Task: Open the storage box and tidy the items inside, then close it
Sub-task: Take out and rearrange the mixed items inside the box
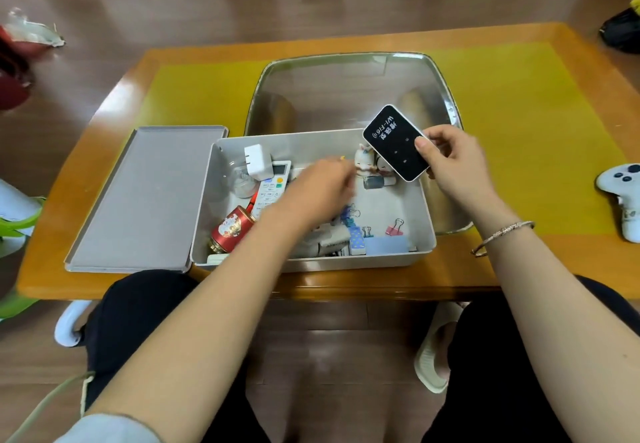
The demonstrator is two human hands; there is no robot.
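Glossy wood floor is seen around a low orange-brown desk [571, 37] with a matte yellow-green mat [519, 103] laid on it. Grey plastic storage box [311, 262], rectangular with rounded corners, is set at the desk's near edge, open; its flat grey lid [145, 196] is laid upside down just left of it, touching. A smoky translucent rounded tray [346, 86] is placed behind the box.

Inside the box: white plug adapter [258, 161], white remote control [273, 188], red cylindrical tin [232, 226] on its side, small ceramic figurine [365, 162], pink binder clip [394, 228], blue binder clips, assorted small items partly hidden.

Left hand [322, 186] is reached into the box middle, motion-blurred; grip cannot be told. Right hand [453, 155] is raised over the box's far right corner, and a glossy black card-shaped Wi-Fi device [394, 143] with white edge is pinched between thumb and curled fingers, tilted. A metal bracelet [502, 234] is worn on the right wrist.

A white game controller [623, 193] is set at the desk's right edge.
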